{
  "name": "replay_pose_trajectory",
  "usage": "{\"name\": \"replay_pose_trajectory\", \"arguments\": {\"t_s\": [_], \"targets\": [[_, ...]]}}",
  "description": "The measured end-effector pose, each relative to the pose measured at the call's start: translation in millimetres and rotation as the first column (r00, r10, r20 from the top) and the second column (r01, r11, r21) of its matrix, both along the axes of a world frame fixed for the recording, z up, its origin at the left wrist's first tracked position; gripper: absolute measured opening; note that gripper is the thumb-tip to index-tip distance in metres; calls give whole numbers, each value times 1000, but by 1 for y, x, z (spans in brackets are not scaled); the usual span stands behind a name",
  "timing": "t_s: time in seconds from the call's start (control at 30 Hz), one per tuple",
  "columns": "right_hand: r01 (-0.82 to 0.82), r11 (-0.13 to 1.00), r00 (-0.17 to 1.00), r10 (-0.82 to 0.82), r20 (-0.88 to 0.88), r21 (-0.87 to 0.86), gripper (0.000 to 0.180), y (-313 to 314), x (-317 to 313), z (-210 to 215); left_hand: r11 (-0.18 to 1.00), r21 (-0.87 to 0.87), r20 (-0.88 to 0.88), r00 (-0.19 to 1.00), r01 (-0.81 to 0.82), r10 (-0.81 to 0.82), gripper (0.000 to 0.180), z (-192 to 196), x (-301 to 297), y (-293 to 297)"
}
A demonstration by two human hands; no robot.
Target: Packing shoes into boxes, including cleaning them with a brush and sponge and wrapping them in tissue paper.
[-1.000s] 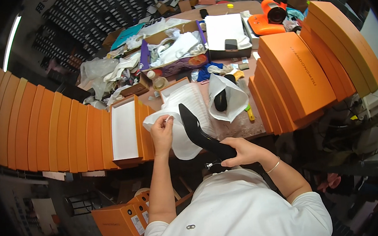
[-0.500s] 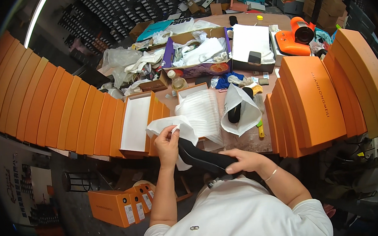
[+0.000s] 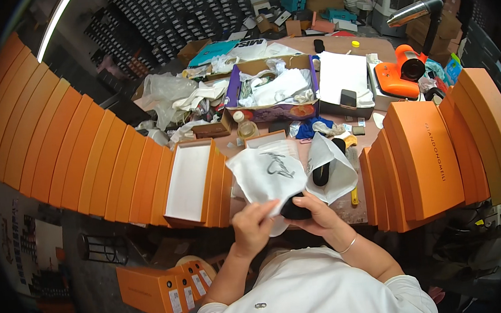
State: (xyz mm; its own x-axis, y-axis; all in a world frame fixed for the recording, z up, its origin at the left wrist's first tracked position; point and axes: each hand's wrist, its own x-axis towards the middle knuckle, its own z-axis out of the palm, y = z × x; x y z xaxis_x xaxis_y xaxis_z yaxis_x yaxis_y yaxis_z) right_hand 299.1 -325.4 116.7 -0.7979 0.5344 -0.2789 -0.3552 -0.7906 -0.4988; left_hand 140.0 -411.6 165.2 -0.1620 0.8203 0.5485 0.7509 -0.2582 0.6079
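In front of my chest a white cloth bag (image 3: 263, 170) with a dark printed mark is drawn over most of a black shoe (image 3: 296, 210). My left hand (image 3: 253, 229) is closed on the near edge of this bag, at its mouth. My right hand (image 3: 322, 215) grips the shoe's exposed black end, with the thumb on top. Just beyond, to the right, another white bag (image 3: 340, 176) lies open on the table with a black shoe (image 3: 321, 175) partly inside it. Behind the held bag, an open orange box (image 3: 265, 138) is mostly hidden.
Orange shoe boxes (image 3: 95, 163) stand in a long row on the left, ending at an open box (image 3: 189, 182) with a white inside. More orange boxes (image 3: 427, 160) stand at the right. Farther back are a purple carton (image 3: 273, 112), a bottle (image 3: 245, 128) and an orange lamp-like device (image 3: 397, 80).
The bag has been pulled over most of the shoe, which was largely bare before. Both hands have come closer together, and shoe and bag have swung to point away from me.
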Motion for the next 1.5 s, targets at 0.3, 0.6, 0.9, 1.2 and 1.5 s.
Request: {"name": "replay_pose_trajectory", "arguments": {"t_s": [0.3,0.6,0.9,1.2,1.5], "targets": [[253,761,905,-405,132,598,43,29,-83,-17,859,63,201,837,507,-509,42,-44,-12,28],[-324,-16,524,-835,165,946,42,31,-101,4,965,-116,969,240,234,58,70,-73,-75,62],[159,774,918,-344,197,613,62,67,-68,-37,984,-69,769,620,-162,156,42,-70,-103,111],[162,870,927,-296,231,466,48,106,-63,-50,568,-739,658,212,362,722,60,-208,-95,-43],[-722,357,479,-360,801,592,68,80,-140,-216,893,-416,881,170,-169,442,26,-237,-98,38]]}}
